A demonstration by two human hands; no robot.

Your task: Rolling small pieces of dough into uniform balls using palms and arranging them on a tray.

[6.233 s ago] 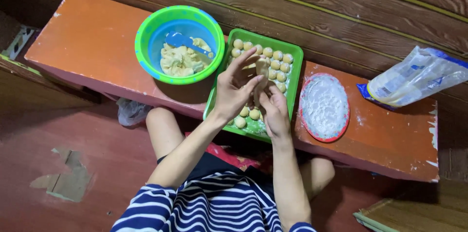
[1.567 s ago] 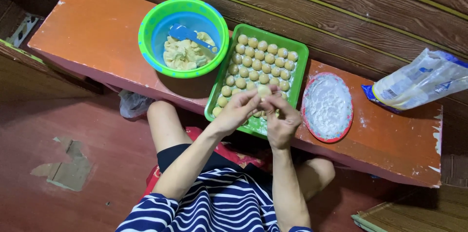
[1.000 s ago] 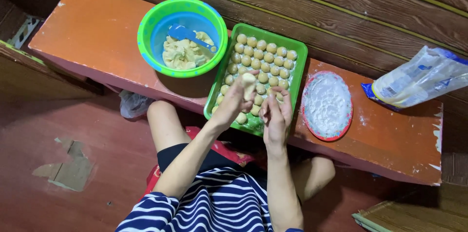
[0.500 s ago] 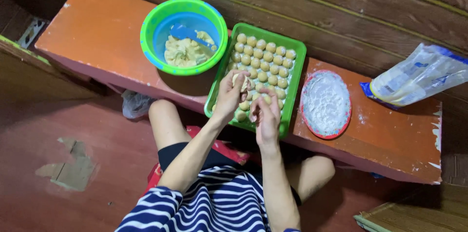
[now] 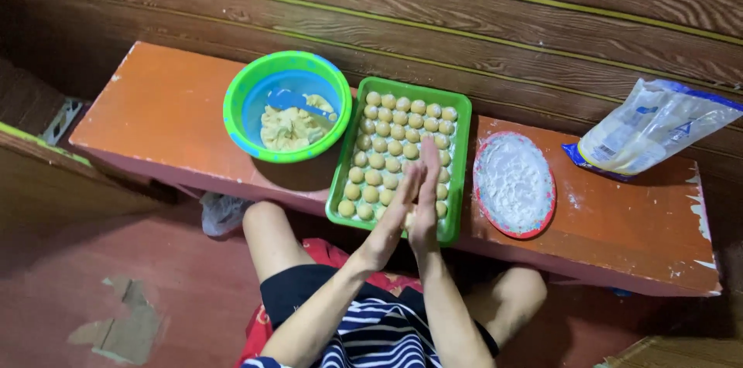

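My left hand (image 5: pixel 393 217) and my right hand (image 5: pixel 426 191) are pressed palm to palm, fingers straight, over the near part of a green rectangular tray (image 5: pixel 463 157). A bit of pale dough shows between the palms; most of it is hidden. The tray holds rows of small round yellow dough balls (image 5: pixel 398 132). Left of the tray stands a green bowl with a blue inside (image 5: pixel 234 116), with a lump of yellow dough (image 5: pixel 288 130) in it.
Everything rests on a low orange bench (image 5: pixel 166 112) against a dark wooden wall. Right of the tray lies a red-rimmed plate (image 5: pixel 552 205) of white flour, and further right a plastic bag (image 5: pixel 658 132). My knees are under the bench, above a red floor with a chipped patch (image 5: pixel 120 329).
My hands held a dough piece with the fingertips above the tray; now they have closed flat against each other around it, fingers pointing away from me.
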